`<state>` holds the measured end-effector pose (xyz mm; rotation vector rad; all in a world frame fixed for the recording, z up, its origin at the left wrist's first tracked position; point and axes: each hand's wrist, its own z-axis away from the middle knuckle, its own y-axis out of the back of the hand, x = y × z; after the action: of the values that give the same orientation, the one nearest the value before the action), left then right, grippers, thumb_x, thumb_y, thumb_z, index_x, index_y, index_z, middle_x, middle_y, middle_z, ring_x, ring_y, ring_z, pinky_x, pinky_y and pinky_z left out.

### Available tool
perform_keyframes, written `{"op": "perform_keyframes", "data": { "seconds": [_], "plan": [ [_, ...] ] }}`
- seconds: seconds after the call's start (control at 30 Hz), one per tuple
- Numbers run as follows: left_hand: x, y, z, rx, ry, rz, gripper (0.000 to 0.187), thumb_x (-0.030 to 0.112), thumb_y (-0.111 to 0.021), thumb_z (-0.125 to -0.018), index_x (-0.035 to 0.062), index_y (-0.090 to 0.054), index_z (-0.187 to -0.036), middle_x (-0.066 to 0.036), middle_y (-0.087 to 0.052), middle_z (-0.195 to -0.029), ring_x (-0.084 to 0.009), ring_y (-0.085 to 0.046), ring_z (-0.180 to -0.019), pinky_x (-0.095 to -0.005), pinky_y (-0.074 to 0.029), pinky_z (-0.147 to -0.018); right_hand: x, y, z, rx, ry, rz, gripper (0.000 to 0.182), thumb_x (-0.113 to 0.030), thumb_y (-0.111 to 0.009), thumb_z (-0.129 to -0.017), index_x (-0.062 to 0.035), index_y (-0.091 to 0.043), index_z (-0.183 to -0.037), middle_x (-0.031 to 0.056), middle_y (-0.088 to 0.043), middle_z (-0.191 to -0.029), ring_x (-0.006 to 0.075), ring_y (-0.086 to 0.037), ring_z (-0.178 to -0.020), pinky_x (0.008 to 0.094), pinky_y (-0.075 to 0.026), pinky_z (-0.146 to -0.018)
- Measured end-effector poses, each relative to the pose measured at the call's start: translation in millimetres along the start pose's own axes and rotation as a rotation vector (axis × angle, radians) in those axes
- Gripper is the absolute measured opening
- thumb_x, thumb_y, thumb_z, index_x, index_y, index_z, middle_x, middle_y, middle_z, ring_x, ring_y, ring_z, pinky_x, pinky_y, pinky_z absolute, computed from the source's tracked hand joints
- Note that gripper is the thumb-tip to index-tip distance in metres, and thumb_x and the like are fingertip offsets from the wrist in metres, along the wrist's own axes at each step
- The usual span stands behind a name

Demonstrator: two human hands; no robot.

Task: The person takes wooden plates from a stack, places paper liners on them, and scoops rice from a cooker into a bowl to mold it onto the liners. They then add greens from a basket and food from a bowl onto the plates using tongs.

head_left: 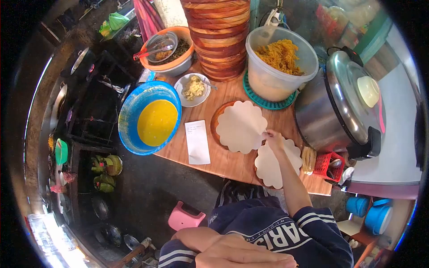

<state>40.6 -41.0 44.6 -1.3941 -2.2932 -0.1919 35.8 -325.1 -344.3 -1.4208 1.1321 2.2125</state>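
My right hand (274, 139) reaches over the table and pinches the right edge of a scalloped paper liner (241, 126). That pale liner lies over a round wooden plate (216, 127), whose brown rim shows on the left. Below my right forearm, a second scalloped paper liner (267, 166) covers another plate, mostly hidden. My left hand (246, 253) is close to the camera in front of my chest, fingers stretched out, with nothing visible in it. Left of the first liner lies a printed sheet of paper (197, 143).
A blue basin (126, 142) of yellow batter stands left. Behind are a small bowl (202, 99), an orange-rimmed tub (184, 33), stacked wooden plates (219, 40) and a clear bucket (263, 62) of orange-yellow food. A steel cooker (319, 111) and red basket (324, 165) stand right.
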Motion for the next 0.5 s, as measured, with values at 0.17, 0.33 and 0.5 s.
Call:
{"op": "perform_keyframes", "data": {
  "seconds": [0.17,0.33,0.5],
  "plan": [
    [-4.9,14.2,-6.6,-0.135,0.0,0.066,0.015,-0.007,-0.067,-0.072,-0.0086,-0.059,-0.084,-0.026,-0.061,-0.093,-0.0336,-0.066,-0.079,-0.0344,-0.058,-0.068,-9.0,15.6,-7.5,-0.185,-0.225,-0.453,0.025,-0.012,-0.062,-0.084,0.0025,-0.059,-0.104,0.0075,-0.064,-0.089,0.0147,-0.061,-0.074,0.0246,-0.053,-0.069],
    [-5.0,8.9,-4.9,-0.137,0.012,0.143,0.016,-0.009,-0.065,-0.073,-0.0094,-0.059,-0.087,-0.027,-0.06,-0.094,-0.0346,-0.065,-0.08,-0.0344,-0.058,-0.068,-21.9,0.1,-16.5,-0.259,-0.293,-0.54,0.026,-0.011,-0.063,-0.084,0.0032,-0.059,-0.105,0.0076,-0.062,-0.089,0.0157,-0.062,-0.075,0.0261,-0.056,-0.07],
    [-7.9,5.2,-5.4,-0.009,-0.053,0.087,0.011,-0.008,-0.066,-0.073,-0.009,-0.059,-0.082,-0.026,-0.061,-0.087,-0.0326,-0.066,-0.077,-0.0338,-0.058,-0.067,-15.0,-23.7,-32.3,-0.215,-0.243,-0.311,0.023,-0.01,-0.067,-0.078,0.0039,-0.062,-0.095,0.0085,-0.063,-0.085,0.0166,-0.064,-0.07,0.0273,-0.058,-0.058]
  ]
}}
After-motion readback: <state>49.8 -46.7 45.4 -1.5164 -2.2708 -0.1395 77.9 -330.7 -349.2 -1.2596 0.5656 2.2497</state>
